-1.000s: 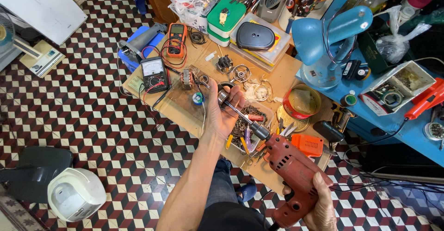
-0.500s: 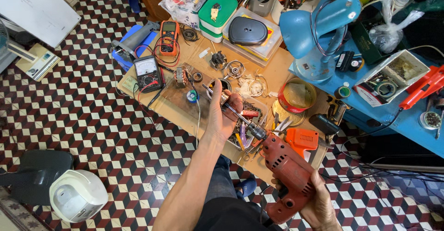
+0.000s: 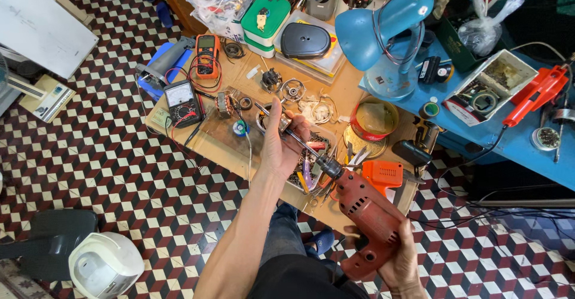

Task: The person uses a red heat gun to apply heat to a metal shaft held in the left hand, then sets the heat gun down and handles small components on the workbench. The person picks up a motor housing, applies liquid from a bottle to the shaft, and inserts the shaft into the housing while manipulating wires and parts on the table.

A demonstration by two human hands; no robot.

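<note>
My drill [image 3: 368,212] is rusty red, the desk [image 3: 341,92] tan, the lamp [image 3: 383,29] pale blue. One meter [image 3: 206,50] is orange, another [image 3: 182,102] black. The floor [image 3: 96,161] wears maroon, black and white cubes.

Head camera looks steeply down over workbench [image 3: 335,104].

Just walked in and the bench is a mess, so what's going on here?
A person sits at a cluttered wooden workbench holding a red electric drill by its handle in the right hand. The left hand is wrapped around a long bit fitted in the drill's chuck, above a tray of small tools. Two multimeters, a blue desk lamp and a red tin lie around.
</note>
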